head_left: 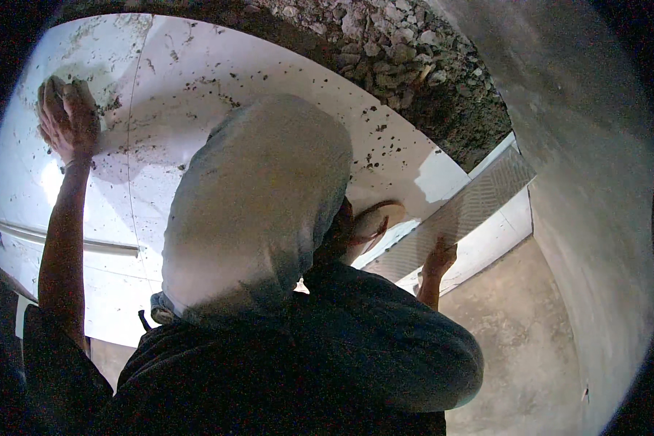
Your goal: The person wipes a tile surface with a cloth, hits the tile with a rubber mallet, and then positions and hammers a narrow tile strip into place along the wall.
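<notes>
My left hand (pixel 69 120) leans on the crumb-strewn white floor tile (pixel 189 58) at the far left, fingers stretched forward and palm down. I see nothing held in it. At the right, my right hand (pixel 436 259) grips the near edge of a long narrow tile strip (pixel 461 207). The strip's ribbed grey back faces up, and it slants along the edge of the laid tiles by the wall. My bent knee in pale trousers (pixel 261 182) fills the middle and hides part of the floor.
Grey rubble and soil (pixel 407 58) lie beyond the tiles' far edge. A bare plastered wall (pixel 581 167) rises at the right, with a rough concrete floor (pixel 516 334) nearer me. A thin metal bar (pixel 73 241) lies on the tiles at left. Dirt crumbs dot the tiles.
</notes>
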